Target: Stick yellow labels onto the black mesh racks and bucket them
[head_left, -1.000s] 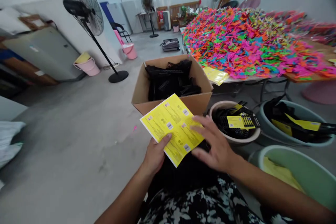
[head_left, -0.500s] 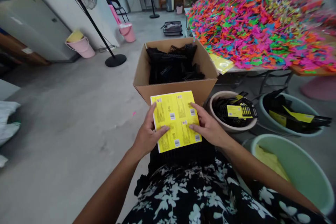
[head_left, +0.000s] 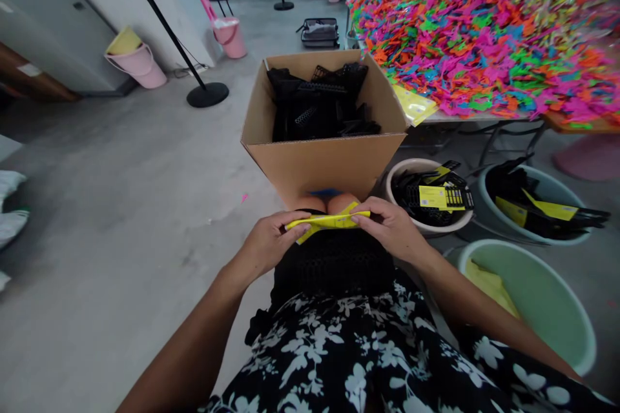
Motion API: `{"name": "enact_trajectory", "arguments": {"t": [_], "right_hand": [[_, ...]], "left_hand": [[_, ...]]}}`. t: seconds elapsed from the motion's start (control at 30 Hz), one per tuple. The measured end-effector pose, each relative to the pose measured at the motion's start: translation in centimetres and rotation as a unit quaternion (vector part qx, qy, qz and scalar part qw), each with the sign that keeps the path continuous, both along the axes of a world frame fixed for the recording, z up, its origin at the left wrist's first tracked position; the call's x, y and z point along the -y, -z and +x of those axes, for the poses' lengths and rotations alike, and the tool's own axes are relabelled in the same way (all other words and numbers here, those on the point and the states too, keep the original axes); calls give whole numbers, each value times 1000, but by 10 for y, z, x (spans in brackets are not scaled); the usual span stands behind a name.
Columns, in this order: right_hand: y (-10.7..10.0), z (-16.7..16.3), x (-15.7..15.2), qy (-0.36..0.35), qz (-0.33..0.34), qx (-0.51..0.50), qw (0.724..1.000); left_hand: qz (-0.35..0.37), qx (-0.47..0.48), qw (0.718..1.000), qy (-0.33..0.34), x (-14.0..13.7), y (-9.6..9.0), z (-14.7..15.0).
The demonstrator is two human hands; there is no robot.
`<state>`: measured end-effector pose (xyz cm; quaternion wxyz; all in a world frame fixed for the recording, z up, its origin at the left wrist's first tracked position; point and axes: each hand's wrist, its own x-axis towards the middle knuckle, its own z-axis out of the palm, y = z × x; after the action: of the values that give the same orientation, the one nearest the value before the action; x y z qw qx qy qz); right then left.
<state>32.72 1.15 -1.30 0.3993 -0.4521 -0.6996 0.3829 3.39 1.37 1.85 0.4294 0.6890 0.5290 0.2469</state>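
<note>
Above my lap, a yellow printed card sheet is bent into a narrow fold, seen nearly edge-on. Its left end is pinched between the thumb and fingers of my left hand. My right hand grips the other end the same way. Black mesh material lies on my lap just under the sheet. Right beyond my knees stands an open cardboard box, with black plastic mesh pieces inside it.
To the right stand a beige tub and a blue-grey tub of black pieces with yellow cards, and a green tub with yellow material. A table behind bears a heap of colourful plastic pieces. A fan base stands left.
The sheet, flat and facing me before, is now folded into a narrow strip between my hands. Its printed face no longer shows. The view has tilted slightly downward.
</note>
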Motion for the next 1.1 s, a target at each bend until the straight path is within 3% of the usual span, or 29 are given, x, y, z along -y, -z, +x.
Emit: {"name": "enact_trajectory", "arguments": {"t": [0.13, 0.23, 0.33, 0.4, 0.47, 0.53, 0.6, 0.67, 0.77, 0.83, 0.9, 0.93, 1.1], "right_hand": [[-5, 1, -2, -5, 5, -5, 1000], [-7, 6, -4, -14, -6, -24, 1000], [-11, 13, -8, -71, -65, -63, 993], [-14, 15, -13, -132, -127, -99, 978], [-20, 14, -20, -191, -172, -126, 958], [-26, 11, -27, -249, -190, -132, 940], [-32, 6, -35, -292, -192, -123, 929], [-36, 2, -41, -304, -190, -109, 927], [-36, -3, -46, -226, -140, -74, 961], [-32, -8, -43, -78, -50, -34, 995], [-24, -16, -34, 64, 30, -1, 997], [-19, -22, -28, 98, 48, 4, 994], [1, -53, 0, 62, 37, -8, 997]], "left_hand": [[-37, -52, 994, 87, 2, -11, -6], [-70, -39, 993, 81, -1, -15, -12], [-77, 15, 995, 54, -11, -10, -20], [-58, 67, 995, 41, -21, -2, -22], [-84, 122, 988, 49, -30, 8, -16], [-166, 189, 963, 96, -35, 19, -3], [-248, 273, 918, 146, -35, 30, 15], [-299, 353, 875, 145, -33, 40, 30], [-321, 413, 849, 71, -30, 50, 37], [-296, 439, 848, 10, -28, 51, 34], [-265, 474, 838, -53, -24, 50, 30], [-254, 489, 831, -80, -21, 48, 29], [-260, 502, 814, -130, -3, 43, 34]]}}
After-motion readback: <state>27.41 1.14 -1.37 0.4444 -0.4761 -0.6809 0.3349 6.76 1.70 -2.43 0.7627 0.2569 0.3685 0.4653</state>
